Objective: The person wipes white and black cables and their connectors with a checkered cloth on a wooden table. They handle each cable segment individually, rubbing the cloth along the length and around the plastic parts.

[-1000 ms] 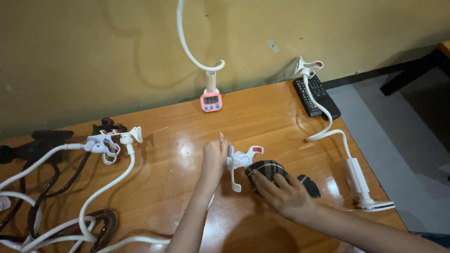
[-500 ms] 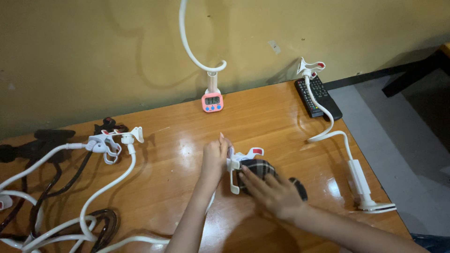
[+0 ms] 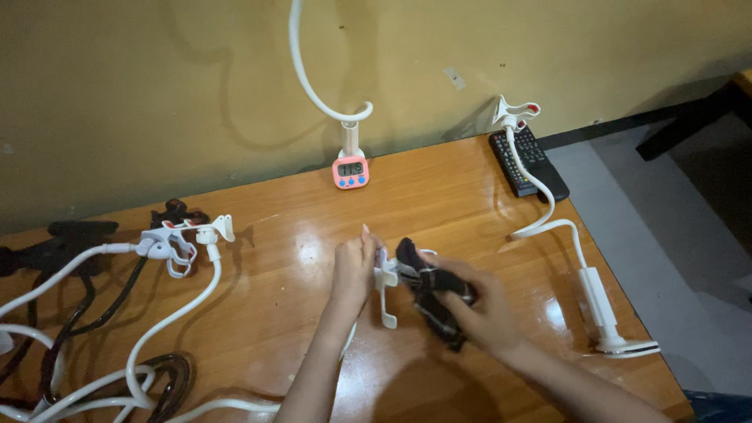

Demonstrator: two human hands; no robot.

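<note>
My left hand (image 3: 354,268) grips the white clamp head of a gooseneck phone holder (image 3: 386,283) lying on the wooden table (image 3: 439,196). My right hand (image 3: 483,307) is closed on a dark plaid cloth (image 3: 433,291), bunched and pressed against the right side of that clamp head. The holder's white neck runs back under my left forearm.
A pink digital timer (image 3: 351,172) stands at the back by a clamped white gooseneck (image 3: 313,78). Another white holder (image 3: 572,243) is clamped at the right edge, beside a black remote (image 3: 529,160). Several white and black goosenecks (image 3: 117,329) are tangled at left.
My right hand has gathered the plaid cloth from lying flat into a bunch and lifted it against the clamp head. The left hand stays on the clamp.
</note>
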